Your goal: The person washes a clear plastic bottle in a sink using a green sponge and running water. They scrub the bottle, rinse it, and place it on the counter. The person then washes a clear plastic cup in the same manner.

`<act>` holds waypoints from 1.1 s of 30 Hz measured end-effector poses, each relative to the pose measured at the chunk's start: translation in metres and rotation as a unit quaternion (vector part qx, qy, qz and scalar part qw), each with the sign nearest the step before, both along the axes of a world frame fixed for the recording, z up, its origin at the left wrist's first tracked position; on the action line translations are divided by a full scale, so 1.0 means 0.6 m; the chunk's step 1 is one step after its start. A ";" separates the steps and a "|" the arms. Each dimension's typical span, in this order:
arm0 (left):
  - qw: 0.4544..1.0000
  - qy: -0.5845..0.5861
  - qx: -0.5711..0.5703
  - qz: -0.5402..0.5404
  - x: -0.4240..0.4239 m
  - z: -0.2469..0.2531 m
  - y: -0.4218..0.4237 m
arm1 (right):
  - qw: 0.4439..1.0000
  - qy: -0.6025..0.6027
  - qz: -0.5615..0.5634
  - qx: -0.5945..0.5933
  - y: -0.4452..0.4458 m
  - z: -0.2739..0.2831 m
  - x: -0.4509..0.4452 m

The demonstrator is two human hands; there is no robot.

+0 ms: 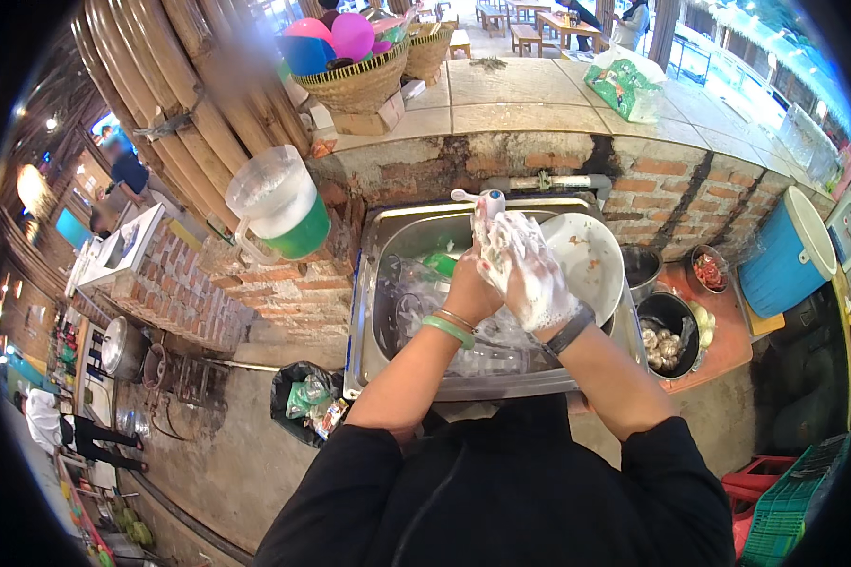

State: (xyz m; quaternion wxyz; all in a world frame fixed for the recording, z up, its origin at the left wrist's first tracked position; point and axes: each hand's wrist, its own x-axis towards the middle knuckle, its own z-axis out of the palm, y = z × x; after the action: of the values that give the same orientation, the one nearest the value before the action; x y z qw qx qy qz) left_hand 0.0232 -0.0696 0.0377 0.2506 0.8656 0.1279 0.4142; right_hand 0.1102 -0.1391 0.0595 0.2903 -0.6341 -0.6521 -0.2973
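My left hand (476,285) and my right hand (528,273) are pressed together above a stainless steel sink (397,230). Thick white foam covers the right hand, which lies over the left one and hides most of its fingers. Whether anything is between the palms is hidden. A green bangle (448,330) circles my left wrist, and a dark band (569,332) my right. Just beyond the fingertips is a white tap (493,202). Wet clear glassware (425,305) lies in the basin under my hands. A food-stained white plate (587,262) leans at the basin's right side.
Left of the sink, a plastic jug (284,205) of foamy green liquid stands on a brick ledge. On the right are a dark pot of bulbs (666,333) and a blue bin (780,255). A lined trash bin (305,404) sits at lower left. A tiled counter (518,92) runs behind.
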 end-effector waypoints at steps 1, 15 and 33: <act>1.000 0.005 0.002 0.013 0.000 0.000 -0.004 | 0.998 -0.057 -0.021 -0.015 0.001 0.008 -0.003; 0.904 -0.255 -0.327 0.102 -0.053 -0.054 0.131 | 0.865 0.325 -0.032 -0.380 -0.040 0.059 0.059; 0.909 -0.049 -0.314 0.272 -0.066 -0.096 0.259 | 0.901 0.259 0.026 -0.347 0.012 0.056 0.054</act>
State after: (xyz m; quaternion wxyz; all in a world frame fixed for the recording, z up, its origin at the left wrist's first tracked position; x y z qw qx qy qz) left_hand -0.0161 0.0855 -0.0201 0.3928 0.6528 0.4690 0.4468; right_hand 0.1427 -0.1320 0.0931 0.2179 -0.7321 -0.6321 0.1300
